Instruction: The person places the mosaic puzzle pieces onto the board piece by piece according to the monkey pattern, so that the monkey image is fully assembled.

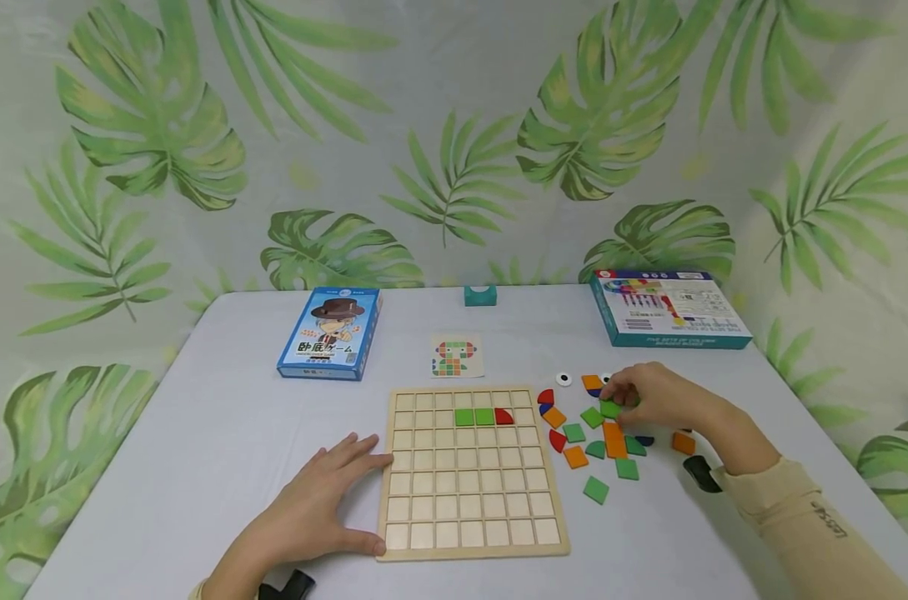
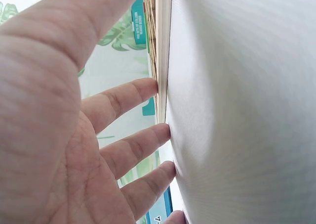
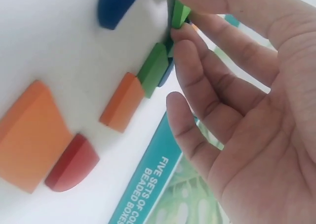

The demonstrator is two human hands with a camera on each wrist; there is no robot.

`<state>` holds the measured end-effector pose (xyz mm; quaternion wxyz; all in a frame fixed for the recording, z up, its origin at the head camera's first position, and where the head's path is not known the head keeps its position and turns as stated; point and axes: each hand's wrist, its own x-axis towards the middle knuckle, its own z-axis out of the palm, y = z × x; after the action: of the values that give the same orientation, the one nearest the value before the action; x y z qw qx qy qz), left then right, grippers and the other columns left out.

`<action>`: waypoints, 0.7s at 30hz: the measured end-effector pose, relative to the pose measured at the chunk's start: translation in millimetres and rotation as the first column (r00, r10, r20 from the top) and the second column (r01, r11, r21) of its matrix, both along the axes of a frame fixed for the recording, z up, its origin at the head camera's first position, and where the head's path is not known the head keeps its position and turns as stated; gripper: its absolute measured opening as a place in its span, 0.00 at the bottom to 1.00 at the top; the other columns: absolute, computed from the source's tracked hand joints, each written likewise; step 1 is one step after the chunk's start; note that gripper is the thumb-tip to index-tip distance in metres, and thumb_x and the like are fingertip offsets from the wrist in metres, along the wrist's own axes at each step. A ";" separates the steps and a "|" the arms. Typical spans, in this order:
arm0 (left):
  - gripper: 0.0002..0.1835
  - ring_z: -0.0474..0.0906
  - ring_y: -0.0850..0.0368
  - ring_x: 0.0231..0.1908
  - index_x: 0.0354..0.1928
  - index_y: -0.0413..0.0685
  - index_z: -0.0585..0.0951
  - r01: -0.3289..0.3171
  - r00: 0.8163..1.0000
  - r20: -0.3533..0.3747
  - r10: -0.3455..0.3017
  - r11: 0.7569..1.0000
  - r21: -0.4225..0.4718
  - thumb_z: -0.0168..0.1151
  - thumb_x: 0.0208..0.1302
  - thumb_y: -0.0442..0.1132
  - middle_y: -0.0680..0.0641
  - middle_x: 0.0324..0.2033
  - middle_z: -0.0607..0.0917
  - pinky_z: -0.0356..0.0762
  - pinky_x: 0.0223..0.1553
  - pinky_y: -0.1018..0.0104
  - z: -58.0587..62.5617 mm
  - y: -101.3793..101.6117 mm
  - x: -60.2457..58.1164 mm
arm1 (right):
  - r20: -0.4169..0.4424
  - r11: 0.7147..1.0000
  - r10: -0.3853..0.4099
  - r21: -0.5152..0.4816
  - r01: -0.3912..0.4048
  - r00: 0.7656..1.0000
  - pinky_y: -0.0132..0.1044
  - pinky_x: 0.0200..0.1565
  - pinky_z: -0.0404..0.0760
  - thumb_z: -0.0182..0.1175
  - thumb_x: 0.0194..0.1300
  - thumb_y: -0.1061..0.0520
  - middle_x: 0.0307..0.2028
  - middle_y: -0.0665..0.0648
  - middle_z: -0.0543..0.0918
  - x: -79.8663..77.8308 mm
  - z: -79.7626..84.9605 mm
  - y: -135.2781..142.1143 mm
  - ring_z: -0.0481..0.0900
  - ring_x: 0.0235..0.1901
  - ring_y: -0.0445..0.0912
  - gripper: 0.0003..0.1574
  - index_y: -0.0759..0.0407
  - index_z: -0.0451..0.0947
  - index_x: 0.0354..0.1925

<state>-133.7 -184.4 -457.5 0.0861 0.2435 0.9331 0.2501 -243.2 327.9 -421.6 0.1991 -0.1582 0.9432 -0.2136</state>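
Observation:
A wooden grid board (image 1: pixel 446 482) lies on the white table. Its upper rows hold two green square tiles (image 1: pixel 464 417) side by side, then a red quarter-round tile (image 1: pixel 503 416). Along the board's left edge rests my left hand (image 1: pixel 314 496), fingers spread, with thumb and index fingertip touching the frame. In the left wrist view, those fingers (image 2: pixel 131 150) are extended beside the board's side. Over the loose pieces, my right hand (image 1: pixel 659 396) pinches a green tile (image 3: pixel 179 14) between thumb and fingers. Around it lie orange tiles (image 1: pixel 614 440), green tiles and red and blue rounded pieces.
A small pattern card (image 1: pixel 457 357) lies behind the board, with a teal block (image 1: pixel 480 296) farther back. The blue game box (image 1: pixel 329 333) is at back left. At back right sits a teal-sided box (image 1: pixel 671 308). A white eye disc (image 1: pixel 564 379) lies near the tiles.

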 end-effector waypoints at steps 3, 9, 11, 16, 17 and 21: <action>0.57 0.59 0.31 0.82 0.74 0.59 0.77 0.001 1.000 0.002 -0.001 1.000 0.000 0.81 0.41 0.75 0.42 0.80 0.70 0.58 0.75 0.21 0.0 0.1 -0.1 | -0.017 1.000 0.000 -0.007 0.000 1.000 0.35 0.47 0.84 0.78 0.60 0.58 0.41 0.51 0.88 -1.0 3.4 -4.0 0.78 0.42 0.46 0.19 0.57 0.88 0.51; 0.58 0.60 0.31 0.82 0.75 0.59 0.77 0.001 1.000 -0.005 -0.001 1.000 -0.006 0.81 0.40 0.75 0.42 0.80 0.70 0.59 0.75 0.21 -0.4 0.0 -0.5 | -0.064 0.998 0.037 -0.039 -0.040 0.997 0.35 0.47 0.85 0.76 0.63 0.58 0.44 0.51 0.88 -5.6 13.8 -18.8 0.79 0.43 0.46 0.19 0.60 0.88 0.52; 0.57 0.60 0.31 0.82 0.75 0.60 0.77 0.001 1.000 -0.008 -0.001 1.000 -0.007 0.81 0.41 0.75 0.42 0.80 0.70 0.59 0.75 0.21 -0.5 0.0 -0.4 | -0.073 0.997 0.050 -0.049 -0.054 0.996 0.36 0.49 0.85 0.75 0.65 0.58 0.45 0.51 0.88 -7.5 16.3 -25.6 0.79 0.44 0.47 0.18 0.59 0.88 0.53; 0.58 0.60 0.31 0.82 0.75 0.59 0.77 -0.003 1.000 -0.009 0.002 1.000 -0.010 0.81 0.40 0.75 0.42 0.80 0.70 0.59 0.75 0.21 -0.5 0.3 -0.2 | -0.098 0.992 0.089 -0.084 -0.097 0.991 0.35 0.49 0.85 0.73 0.66 0.59 0.46 0.51 0.88 -11.0 18.8 -47.4 0.81 0.45 0.47 0.17 0.57 0.88 0.53; 0.58 0.60 0.31 0.82 0.75 0.59 0.77 -0.004 1.000 -0.007 0.004 1.000 -0.011 0.81 0.40 0.75 0.42 0.80 0.70 0.58 0.75 0.22 -0.5 0.4 -0.2 | -0.104 0.990 0.097 -0.094 -0.107 0.990 0.35 0.48 0.85 0.73 0.66 0.59 0.46 0.51 0.88 -11.6 19.0 -52.3 0.81 0.45 0.47 0.17 0.57 0.89 0.53; 0.58 0.60 0.31 0.82 0.75 0.59 0.77 -0.006 1.000 -0.005 0.006 1.000 -0.016 0.81 0.40 0.75 0.42 0.80 0.71 0.58 0.76 0.22 -0.3 0.9 0.0 | -0.139 0.981 0.146 -0.110 -0.162 0.979 0.36 0.47 0.85 0.72 0.66 0.59 0.46 0.51 0.89 -15.4 18.5 -72.8 0.82 0.45 0.47 0.15 0.57 0.89 0.52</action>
<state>-133.8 -183.5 -457.8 0.0851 0.2407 0.9359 0.2426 -258.6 255.1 -403.0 0.1430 -0.2563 0.9244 -0.2435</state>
